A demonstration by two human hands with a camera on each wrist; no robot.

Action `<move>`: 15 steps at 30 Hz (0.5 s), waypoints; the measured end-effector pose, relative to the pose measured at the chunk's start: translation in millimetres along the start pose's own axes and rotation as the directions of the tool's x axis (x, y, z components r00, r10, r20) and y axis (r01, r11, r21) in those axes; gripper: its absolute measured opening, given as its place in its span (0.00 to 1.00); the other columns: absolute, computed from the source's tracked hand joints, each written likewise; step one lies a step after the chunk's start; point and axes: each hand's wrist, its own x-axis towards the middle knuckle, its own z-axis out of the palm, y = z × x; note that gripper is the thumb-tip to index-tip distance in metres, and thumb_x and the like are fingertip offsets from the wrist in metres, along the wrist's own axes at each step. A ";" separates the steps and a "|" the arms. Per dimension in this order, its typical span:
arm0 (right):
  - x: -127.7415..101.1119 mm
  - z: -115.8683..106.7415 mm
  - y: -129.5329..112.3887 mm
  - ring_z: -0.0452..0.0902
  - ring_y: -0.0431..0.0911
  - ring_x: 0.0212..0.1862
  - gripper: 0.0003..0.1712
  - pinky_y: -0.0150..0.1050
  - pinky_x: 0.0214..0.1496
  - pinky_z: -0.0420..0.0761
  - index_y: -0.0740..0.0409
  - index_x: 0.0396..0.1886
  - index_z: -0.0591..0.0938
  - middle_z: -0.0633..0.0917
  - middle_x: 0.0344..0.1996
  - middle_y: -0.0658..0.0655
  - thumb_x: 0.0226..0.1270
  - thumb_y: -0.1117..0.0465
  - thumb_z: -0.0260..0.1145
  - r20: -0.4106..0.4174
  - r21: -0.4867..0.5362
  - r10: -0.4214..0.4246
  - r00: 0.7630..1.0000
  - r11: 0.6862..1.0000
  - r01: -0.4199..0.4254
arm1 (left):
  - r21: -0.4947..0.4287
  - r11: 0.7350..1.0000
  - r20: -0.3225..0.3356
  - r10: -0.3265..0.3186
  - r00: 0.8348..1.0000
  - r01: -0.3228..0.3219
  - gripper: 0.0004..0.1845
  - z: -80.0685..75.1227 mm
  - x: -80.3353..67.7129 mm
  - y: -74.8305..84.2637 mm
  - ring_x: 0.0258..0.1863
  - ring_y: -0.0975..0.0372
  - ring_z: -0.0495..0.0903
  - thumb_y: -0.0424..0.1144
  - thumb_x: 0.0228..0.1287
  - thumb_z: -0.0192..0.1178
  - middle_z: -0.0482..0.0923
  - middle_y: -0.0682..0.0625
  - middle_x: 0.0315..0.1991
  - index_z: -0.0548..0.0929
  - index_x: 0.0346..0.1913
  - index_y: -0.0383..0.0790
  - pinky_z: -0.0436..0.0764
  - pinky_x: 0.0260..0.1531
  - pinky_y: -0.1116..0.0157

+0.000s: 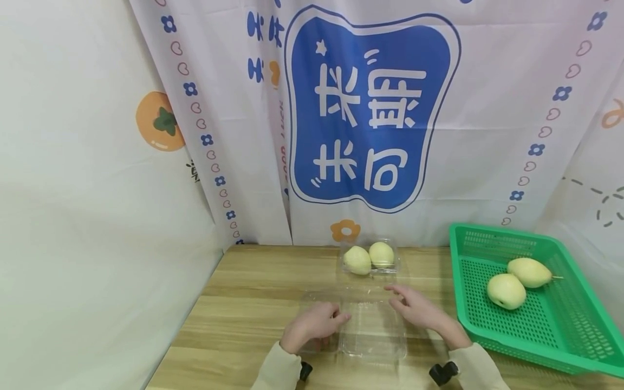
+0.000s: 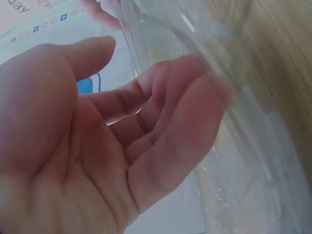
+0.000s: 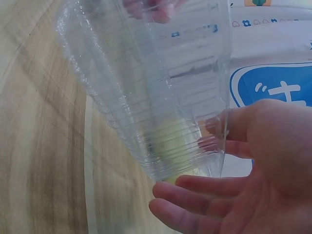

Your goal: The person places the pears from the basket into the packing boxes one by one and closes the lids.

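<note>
clear box (image 2: 243, 161) at fingers (image 2: 170, 131), pears (image 1: 369, 258) head-view only

A clear plastic clamshell box (image 1: 372, 330) lies apparently open on the table.

The hanging cloth's (image 1: 390, 179) blue panel bears large white, mirrored Chinese characters.

Both hands rest on a clear plastic box (image 1: 372, 330): the left hand (image 1: 312, 325) at its left edge, the right hand (image 1: 421, 311) at its right. Just beyond the fingertips sit two pears (image 1: 368, 259); right of the right hand, a green basket (image 1: 560, 330) holds two more.
</note>
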 end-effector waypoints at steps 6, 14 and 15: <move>-2.1 2.9 -3.9 0.82 0.48 0.43 0.23 0.41 0.43 0.83 0.63 0.64 0.74 0.79 0.57 0.68 0.74 0.59 0.57 -0.039 -0.105 0.019 0.999 0.994 -0.023 | 0.123 0.992 -0.106 0.002 0.994 0.011 0.27 1.7 0.7 5.9 0.10 0.66 0.64 0.62 0.69 0.52 0.65 0.59 0.12 0.70 0.18 0.49 0.66 0.14 0.67; -4.2 15.9 -6.8 0.75 0.63 0.59 0.22 0.61 0.60 0.76 0.61 0.63 0.76 0.76 0.61 0.68 0.71 0.60 0.60 -0.069 -0.198 0.018 0.997 0.980 -0.031 | 0.146 0.984 -0.145 -0.082 0.986 0.103 0.31 14.9 3.0 10.2 0.09 0.66 0.60 0.67 0.62 0.56 0.58 0.60 0.09 0.67 0.11 0.50 0.63 0.10 0.67; -4.0 17.5 -6.3 0.74 0.63 0.60 0.22 0.61 0.61 0.75 0.61 0.63 0.76 0.76 0.61 0.68 0.71 0.60 0.60 -0.068 -0.199 0.017 0.998 0.980 -0.030 | 0.146 0.983 -0.147 -0.088 0.985 0.109 0.31 16.1 3.1 10.9 0.08 0.66 0.59 0.66 0.62 0.57 0.57 0.60 0.08 0.67 0.10 0.50 0.61 0.09 0.68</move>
